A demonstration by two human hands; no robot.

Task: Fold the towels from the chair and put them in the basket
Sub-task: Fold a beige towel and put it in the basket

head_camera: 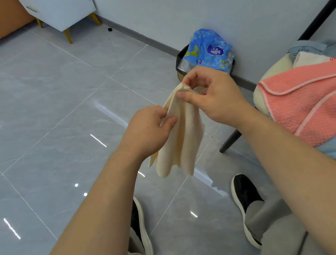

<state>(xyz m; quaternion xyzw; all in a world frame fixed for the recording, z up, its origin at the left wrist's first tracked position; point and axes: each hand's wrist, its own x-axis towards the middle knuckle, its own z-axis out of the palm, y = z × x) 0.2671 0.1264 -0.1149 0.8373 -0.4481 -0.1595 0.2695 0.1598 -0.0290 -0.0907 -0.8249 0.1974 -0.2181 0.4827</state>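
Hanging cream towel [181,138] — both hands pinching.

— Where does the hanging towel [179,134] sit?
— In the middle, with the right hand [211,95] pinching its top and the left hand [149,131] pinching it lower left.
— And the chair [230,141]?
— On the right, under a towel pile [311,98]. A bin [180,59] stands behind, against the wall.

Both hands held out before the body: right hand [211,99] higher, thumb and curled fingers pinching the bunched top of the cream towel [181,144]; left hand [148,130] lower, pinching its side edge.
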